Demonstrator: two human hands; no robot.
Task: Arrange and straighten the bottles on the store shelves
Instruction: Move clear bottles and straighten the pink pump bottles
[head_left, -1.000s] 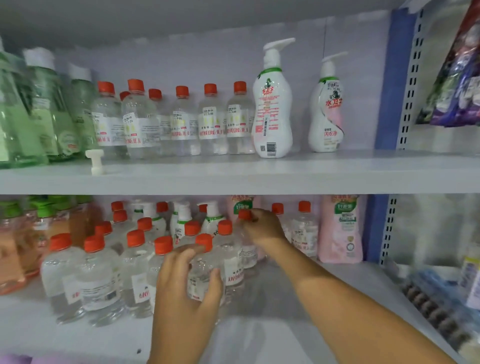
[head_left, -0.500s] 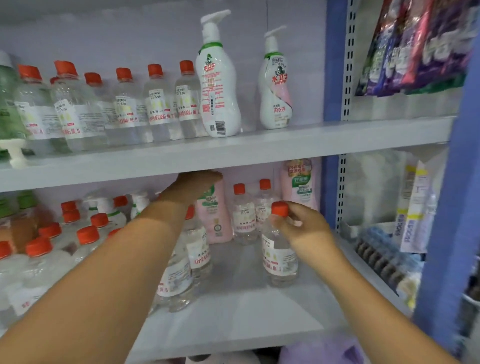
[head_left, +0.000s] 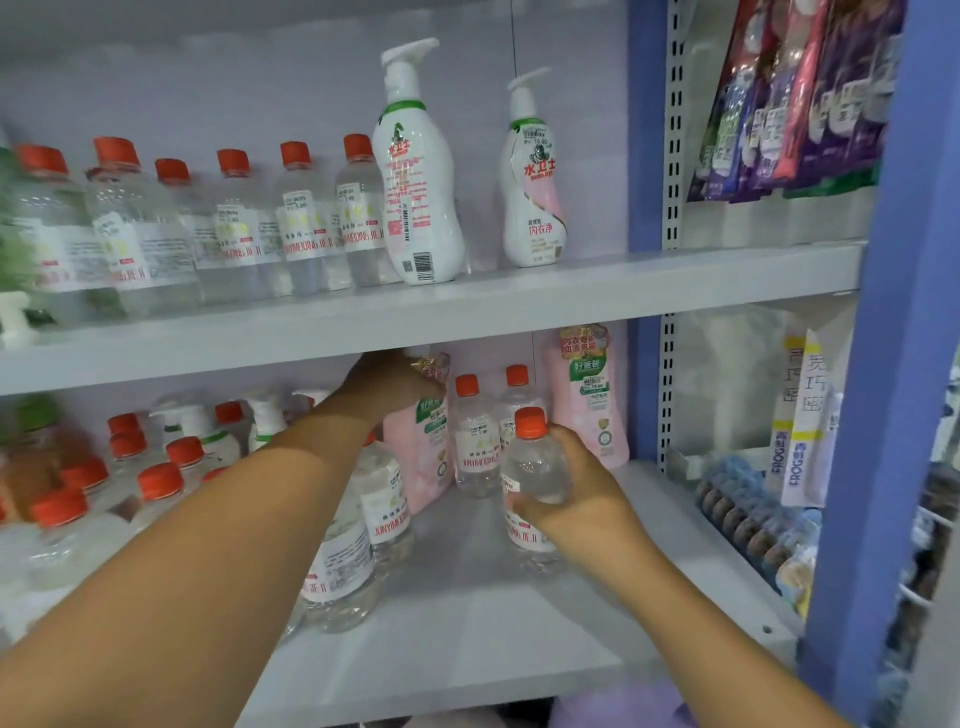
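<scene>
Since a moment ago our right hand (head_left: 582, 499) has wrapped its fingers lower around the clear bottle (head_left: 535, 483) at centre frame, while our left hand (head_left: 387, 387) grips the pink pouch (head_left: 423, 452) behind; a tug there could topple neighbouring bottles.

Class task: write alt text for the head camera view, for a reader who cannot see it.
The right hand grips a clear red-capped bottle on the lower shelf, while the left hand grips the top of a pink pouch further back. More red-capped bottles line both shelves.
</scene>
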